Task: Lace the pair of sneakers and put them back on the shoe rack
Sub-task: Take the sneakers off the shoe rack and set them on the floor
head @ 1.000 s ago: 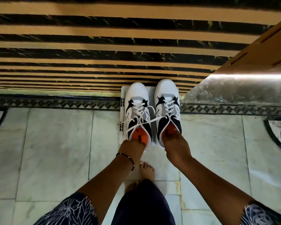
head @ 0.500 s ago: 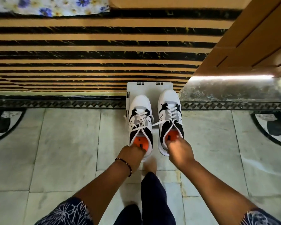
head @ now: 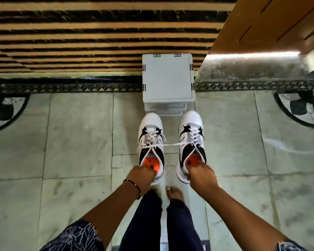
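- Since half a second ago the pair of sneakers has come off the top of the shoe rack [head: 168, 77]; the rack's flat white top now lies bare, and both shoes hang nearer the person than it, out over the marble floor [head: 76, 142].
- Nearest the camera are the person's patterned sleeves, dark trouser legs and one bare foot [head: 174, 193], all on the near side of the rack.
- The left hand [head: 140, 175], a thin dark bracelet [head: 133, 185] on its wrist, is closed on the heel collar of the left sneaker [head: 150, 140], fingers curled into the orange-lined opening.
- The right hand [head: 201, 175] pinches the heel collar of the right sneaker [head: 191, 140] the same way — knuckles up, fingertips tucked inside the shoe.
- Both sneakers point toe-first toward the rack, their toes just short of its lower shelf edges; whether the soles touch the floor cannot be told.
- The shoes are white with black panels, both laced; one loose white lace [head: 170, 144] stretches across the gap from the left shoe to the right.
- Past the rack lies a patterned black floor border, then a wall of tan and black stripes [head: 91, 38].
- Right of the rack stands a stone ledge [head: 250, 67] with a wooden panel above it.
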`<state>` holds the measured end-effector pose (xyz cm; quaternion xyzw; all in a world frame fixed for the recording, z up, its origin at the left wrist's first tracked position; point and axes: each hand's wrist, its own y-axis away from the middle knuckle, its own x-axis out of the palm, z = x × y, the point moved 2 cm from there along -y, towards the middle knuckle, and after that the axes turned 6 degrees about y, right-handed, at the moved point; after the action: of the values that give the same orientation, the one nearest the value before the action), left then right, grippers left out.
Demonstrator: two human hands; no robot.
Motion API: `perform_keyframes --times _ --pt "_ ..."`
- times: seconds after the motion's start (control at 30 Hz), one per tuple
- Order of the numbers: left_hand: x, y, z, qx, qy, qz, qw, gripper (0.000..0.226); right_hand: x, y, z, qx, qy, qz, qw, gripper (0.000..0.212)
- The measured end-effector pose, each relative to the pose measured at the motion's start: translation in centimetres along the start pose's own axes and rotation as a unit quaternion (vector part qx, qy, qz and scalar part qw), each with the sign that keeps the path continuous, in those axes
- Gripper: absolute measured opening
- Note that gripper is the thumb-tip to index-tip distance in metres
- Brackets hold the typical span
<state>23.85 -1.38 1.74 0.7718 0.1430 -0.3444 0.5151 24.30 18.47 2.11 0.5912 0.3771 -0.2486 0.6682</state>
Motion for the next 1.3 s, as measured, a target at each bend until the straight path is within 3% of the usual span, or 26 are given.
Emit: perform_keyframes --times 0.3,0.5,0.63,0.73,0.87,1.0,1.13,1.2,1.3 --pt "12.7 -10.8 1.2 -0.019 -0.005 0.033 0.999 0.035 12.5 -8.0 -0.3 -0.034 0.0 0.048 0.998 0.027" --pt "20.7 -23.2 4.1 -0.027 0.012 0.016 0.999 0.036 22.0 -17.9 -1.3 -0.051 0.007 0.0 0.999 0.02" --pt "25.2 -28.7 5.6 0.002 -0.034 0.026 0.999 0.037 27.7 -22.6 -2.0 -0.075 0.03 -0.036 0.996 0.034" --pt "26.8 -30.7 5.9 0.07 -0.031 -0.062 0.995 0.028 30.6 -23.7 -1.5 -0.106 0.026 -0.032 0.993 0.036" --pt "27.0 -33.0 6.7 0.123 -0.057 -0.134 0.982 0.03 32.6 -25.7 -1.5 -0.123 0.003 -0.054 0.991 0.036" --pt "28.5 -33.8 7.0 0.139 -0.067 -0.153 0.976 0.033 32.7 -27.3 -2.0 -0.178 0.012 -0.02 0.984 0.024" --pt "28.4 -35.2 7.6 0.116 -0.052 -0.152 0.98 0.027 31.3 -28.7 -2.5 -0.199 -0.006 0.015 0.98 0.042" --pt "27.5 -35.7 8.3 0.088 -0.042 -0.155 0.983 0.018 29.6 -29.4 -1.9 -0.191 0.003 -0.044 0.981 0.041" --pt "28.2 -35.8 8.3 0.02 0.023 -0.095 0.995 0.027 28.2 -29.8 -1.1 -0.167 -0.025 -0.119 0.979 0.038"
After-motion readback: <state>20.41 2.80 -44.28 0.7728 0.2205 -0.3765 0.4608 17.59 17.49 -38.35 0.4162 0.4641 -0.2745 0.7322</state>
